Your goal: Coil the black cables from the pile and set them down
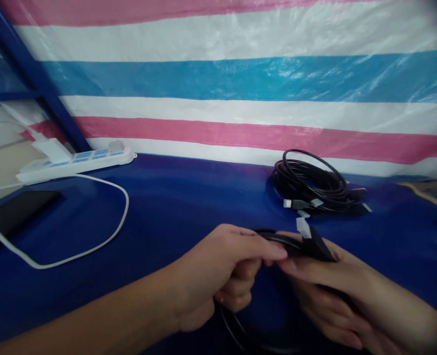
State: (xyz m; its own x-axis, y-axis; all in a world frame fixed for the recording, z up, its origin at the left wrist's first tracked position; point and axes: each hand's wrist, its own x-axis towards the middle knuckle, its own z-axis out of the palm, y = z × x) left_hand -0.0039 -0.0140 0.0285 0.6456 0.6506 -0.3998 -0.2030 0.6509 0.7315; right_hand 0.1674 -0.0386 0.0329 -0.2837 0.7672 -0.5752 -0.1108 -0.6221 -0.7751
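Note:
My left hand (236, 261) is closed, its thumb and fingers pinching a looped black cable (236, 328). Right beside it, my right hand (329, 281) is closed on the same cable, thumb on top. A black connector (317, 244) with a whitish cap or tag at its end sticks up over the right hand. Part of the loop hangs below the hands toward the bottom edge of the view. The palms hide the rest of the cable.
A coil of black cables (307, 177) with a white-tipped plug lies behind the hands on the blue table (189, 197). At the left are a white power strip (103, 159), a white cord (127, 207) and a black phone-like slab (22, 212). A striped sheet (218, 79) hangs behind.

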